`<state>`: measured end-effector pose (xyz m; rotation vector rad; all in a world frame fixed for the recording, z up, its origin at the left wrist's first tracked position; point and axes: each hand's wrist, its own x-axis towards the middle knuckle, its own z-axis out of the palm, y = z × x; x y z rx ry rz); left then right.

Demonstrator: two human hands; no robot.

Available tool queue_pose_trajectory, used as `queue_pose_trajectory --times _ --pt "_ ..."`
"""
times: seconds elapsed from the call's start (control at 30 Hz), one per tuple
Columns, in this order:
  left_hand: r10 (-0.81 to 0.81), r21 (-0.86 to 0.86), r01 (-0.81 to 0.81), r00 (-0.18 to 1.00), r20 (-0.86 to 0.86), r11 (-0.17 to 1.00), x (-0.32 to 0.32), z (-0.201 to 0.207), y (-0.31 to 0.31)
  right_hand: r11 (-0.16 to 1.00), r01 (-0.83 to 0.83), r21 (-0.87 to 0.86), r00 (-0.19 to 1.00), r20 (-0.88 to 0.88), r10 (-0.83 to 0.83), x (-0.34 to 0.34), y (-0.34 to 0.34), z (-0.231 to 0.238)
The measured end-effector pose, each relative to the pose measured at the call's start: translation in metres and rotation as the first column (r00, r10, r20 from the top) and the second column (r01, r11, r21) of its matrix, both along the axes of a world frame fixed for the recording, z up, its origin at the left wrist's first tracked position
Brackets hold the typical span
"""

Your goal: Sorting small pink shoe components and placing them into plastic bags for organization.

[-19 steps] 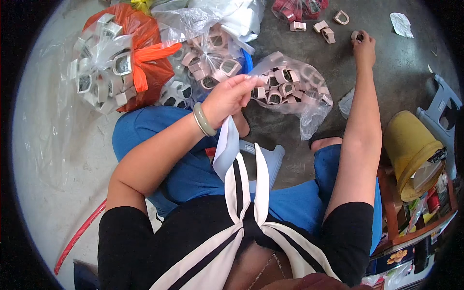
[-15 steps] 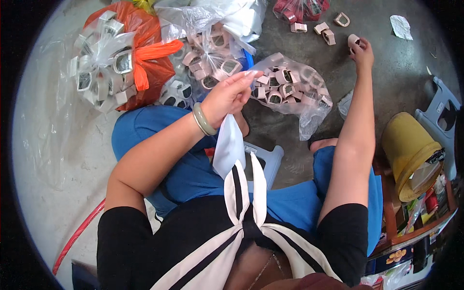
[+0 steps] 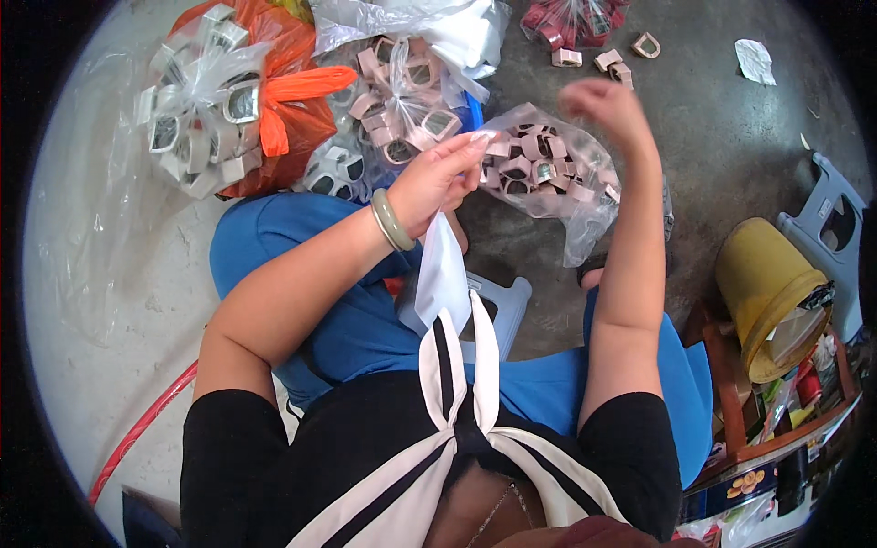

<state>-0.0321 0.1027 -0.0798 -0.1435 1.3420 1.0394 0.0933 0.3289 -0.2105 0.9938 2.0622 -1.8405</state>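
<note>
My left hand (image 3: 448, 173) is closed, pinching the rim of a clear plastic bag (image 3: 585, 228) between thumb and fingers. The bag lies on the dark floor. Inside it are many pinkish-beige D-shaped, buckle-like pieces (image 3: 545, 171). Above the bag's far right side hovers my right hand (image 3: 605, 108), its fingers curled and smeared by motion. Whether a piece is inside those fingers cannot be made out. Beyond this hand, several loose pink pieces (image 3: 647, 46) lie on the floor. A white cloth-like piece (image 3: 442, 274) hangs below my left hand.
Tied clear bags of white pieces (image 3: 242, 169) and pink pieces (image 3: 370, 62) stand at the far left, beside an orange bag (image 3: 306, 84). A bag of red pieces (image 3: 575, 20) sits at the back. On the right are a yellow bucket (image 3: 763, 292) and a blue-grey stool (image 3: 827, 215).
My right hand has swung left and nearer, from the floor at the far right toward the bag. The pink piece it held no longer shows. My left hand keeps its pinch.
</note>
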Motion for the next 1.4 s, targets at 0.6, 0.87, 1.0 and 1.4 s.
queue_pose_trajectory --times 0.6,0.87,1.0,1.4 --pt "-0.138 0.006 0.15 0.924 -0.357 0.989 0.011 -0.001 0.007 0.593 0.27 -0.758 0.844 -0.11 -0.525 0.017 -0.017 -0.033" --pt "-0.208 0.05 0.284 0.801 -0.561 0.958 0.007 -0.016 0.012 0.399 -0.081 -0.913 0.935 -0.209 -0.288 0.007 -0.068 0.033" --pt "-0.184 0.085 0.293 0.773 -0.607 0.952 0.008 -0.025 0.01 0.379 -0.072 -0.923 0.939 -0.191 -0.285 0.01 -0.074 0.037" --pt "-0.371 -0.16 0.369 0.619 -0.693 0.915 0.004 -0.029 0.009 0.657 -0.008 -0.754 0.922 -0.26 -0.286 0.013 -0.067 0.031"
